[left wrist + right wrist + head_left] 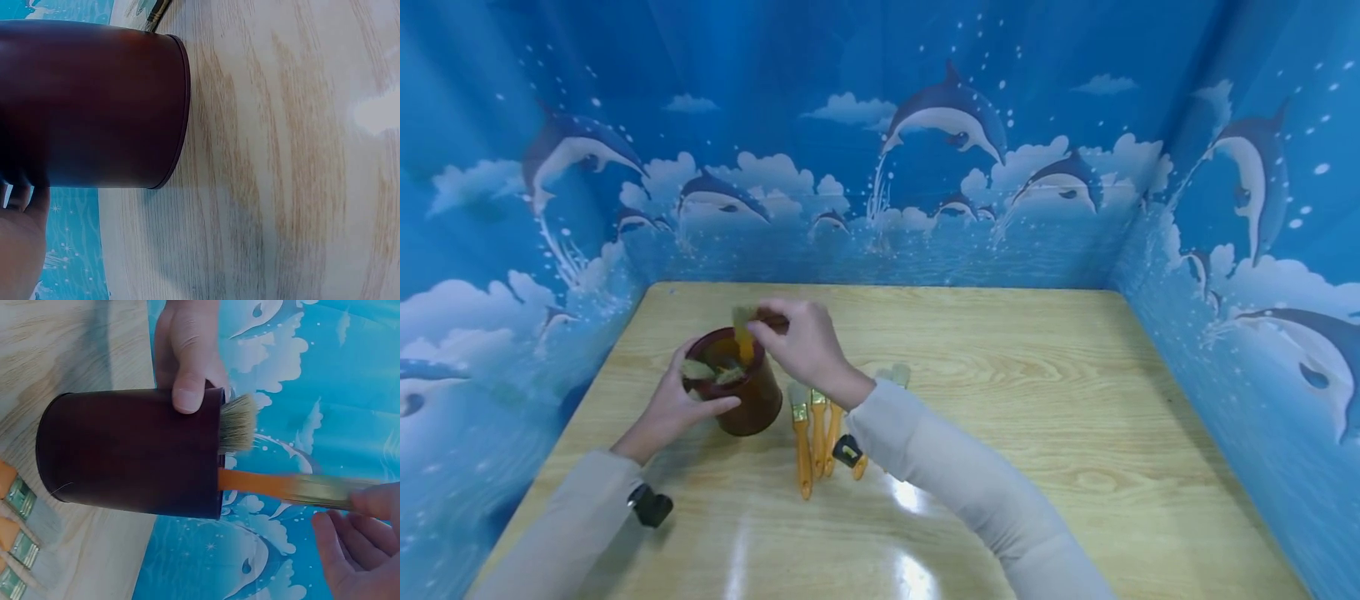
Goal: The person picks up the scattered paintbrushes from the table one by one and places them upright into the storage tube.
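A dark brown cylindrical cup stands upright on the left part of the table. My left hand grips its side near the rim, with the thumb on the near face. Over the opening, my right hand pinches a flat paintbrush by its metal-band and bristle end. The orange handle points down into the cup. Other pale bristles stick out above the rim. In the left wrist view the cup's wall hides most of the left hand.
Several orange-handled paintbrushes lie on the wood-grain table right of the cup, partly under my right forearm. Pale bristles show beyond that sleeve. A blue dolphin-print curtain encloses the back and sides.
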`<action>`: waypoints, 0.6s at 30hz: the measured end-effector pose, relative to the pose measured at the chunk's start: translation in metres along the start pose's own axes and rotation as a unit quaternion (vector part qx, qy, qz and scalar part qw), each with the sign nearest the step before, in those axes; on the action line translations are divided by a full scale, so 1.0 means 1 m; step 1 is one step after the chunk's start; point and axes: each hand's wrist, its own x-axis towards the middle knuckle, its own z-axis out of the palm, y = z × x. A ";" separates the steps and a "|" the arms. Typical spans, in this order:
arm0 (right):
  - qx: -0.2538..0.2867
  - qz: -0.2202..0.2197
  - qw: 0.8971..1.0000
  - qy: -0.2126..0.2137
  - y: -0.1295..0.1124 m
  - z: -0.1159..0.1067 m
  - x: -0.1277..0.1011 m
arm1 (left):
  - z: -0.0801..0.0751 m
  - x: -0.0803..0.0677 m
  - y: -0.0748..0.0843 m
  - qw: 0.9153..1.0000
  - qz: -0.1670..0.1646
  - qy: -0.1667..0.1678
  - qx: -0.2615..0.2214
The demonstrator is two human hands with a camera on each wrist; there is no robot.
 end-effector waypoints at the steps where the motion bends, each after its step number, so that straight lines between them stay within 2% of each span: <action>1: 0.005 0.005 1.000 -0.003 0.002 -0.001 -0.001 | 0.000 0.000 0.000 1.000 0.000 -0.001 -0.001; 8: 0.013 0.042 0.999 -0.014 0.024 -0.013 -0.010 | 0.000 0.001 -0.001 1.000 -0.020 -0.003 -0.002; 18: 0.013 0.122 0.992 0.003 0.067 -0.039 -0.032 | 0.000 0.001 -0.001 1.000 -0.017 0.002 -0.005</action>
